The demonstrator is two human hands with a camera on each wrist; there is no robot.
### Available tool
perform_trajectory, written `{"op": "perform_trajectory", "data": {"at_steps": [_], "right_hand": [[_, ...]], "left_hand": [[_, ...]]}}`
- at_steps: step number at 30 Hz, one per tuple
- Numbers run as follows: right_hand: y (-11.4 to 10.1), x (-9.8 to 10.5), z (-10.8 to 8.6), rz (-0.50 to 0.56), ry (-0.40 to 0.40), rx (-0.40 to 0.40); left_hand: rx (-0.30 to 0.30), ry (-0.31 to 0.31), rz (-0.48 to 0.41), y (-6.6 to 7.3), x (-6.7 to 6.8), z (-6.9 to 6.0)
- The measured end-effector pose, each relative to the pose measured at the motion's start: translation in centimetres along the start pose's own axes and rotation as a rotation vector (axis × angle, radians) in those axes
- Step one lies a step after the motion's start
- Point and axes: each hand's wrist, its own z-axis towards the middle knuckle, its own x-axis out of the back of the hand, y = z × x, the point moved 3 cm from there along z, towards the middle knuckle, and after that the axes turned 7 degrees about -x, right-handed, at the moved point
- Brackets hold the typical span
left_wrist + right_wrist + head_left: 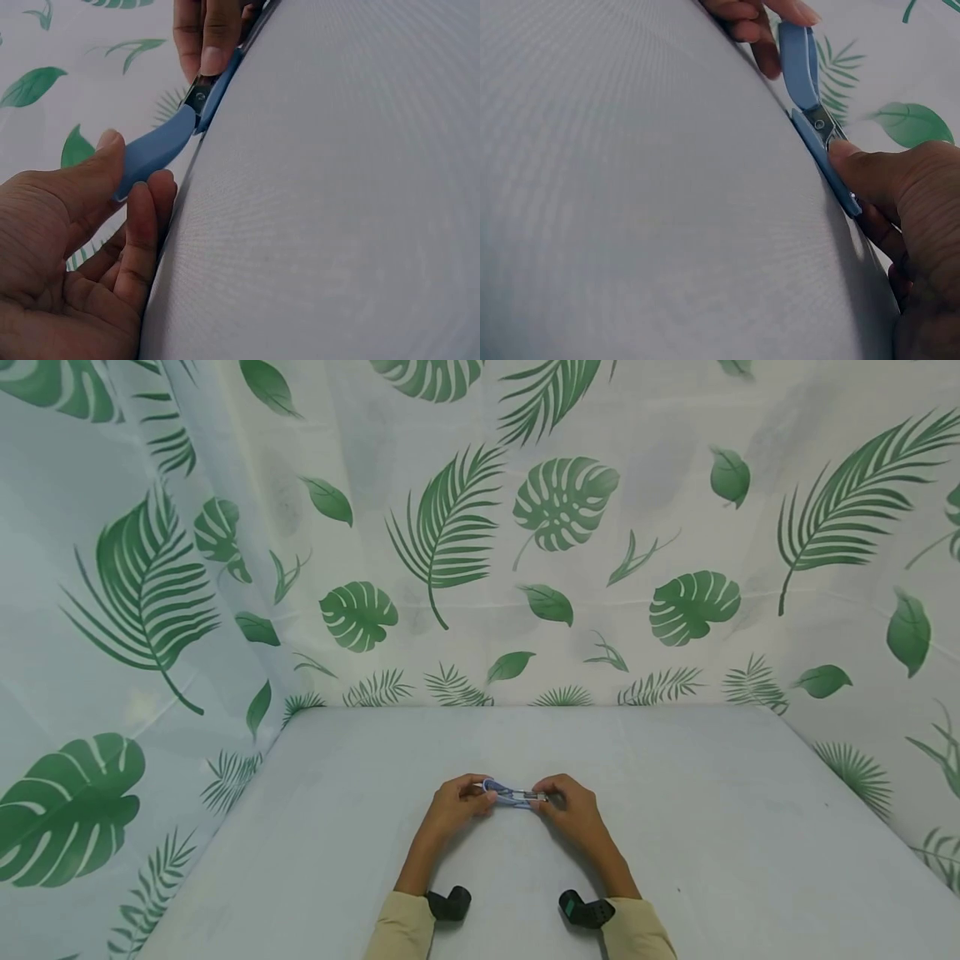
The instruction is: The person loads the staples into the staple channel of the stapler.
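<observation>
Between both hands is a small tool with light blue handle pieces [512, 802] and a riveted metal part; its exact kind is unclear. In the left wrist view one blue piece [159, 150] curves away from the metal joint [199, 96]. My left hand [453, 806] pinches this curved piece between thumb and fingers. At the other end, my right hand [572, 810] grips the metal part and the straighter blue piece [826, 166], its thumb lying near the joint. The fingers of the right hand hide that end. Both hands are low over the table.
A pale table [337, 860] spreads around the hands. Behind it and at the sides hang white cloths [465, 652] printed with green leaves. Black devices are worn at the left wrist [450, 904] and right wrist [585, 910], below light sleeves [405, 928].
</observation>
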Motion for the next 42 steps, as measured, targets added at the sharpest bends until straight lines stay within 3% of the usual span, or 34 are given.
{"op": "perform_trajectory", "data": {"at_steps": [8,18,29,35,39,42], "right_hand": [[0.12,-0.15,-0.16,-0.005,-0.026,-0.023],[0.16,-0.16,-0.41,-0.03,-0.022,-0.029],[0.13,0.18,-0.64,-0.044,-0.044,-0.025],[0.14,0.55,-0.46,0.006,-0.087,-0.051],[0.0,0.61,-0.34,0.002,-0.054,-0.009],[-0.06,0.58,-0.34,-0.025,-0.004,0.027]], "left_hand": [[0.028,-0.006,0.044,-0.25,0.06,-0.21],[0.012,-0.005,0.062,-0.24,-0.08,-0.24],[0.015,-0.019,0.005,-0.08,-0.12,-0.35],[0.014,-0.014,-0.009,0.07,0.09,-0.41],[0.003,0.0,0.009,0.27,0.0,-0.24],[-0.014,0.017,0.069,0.6,-0.21,-0.12]]}}
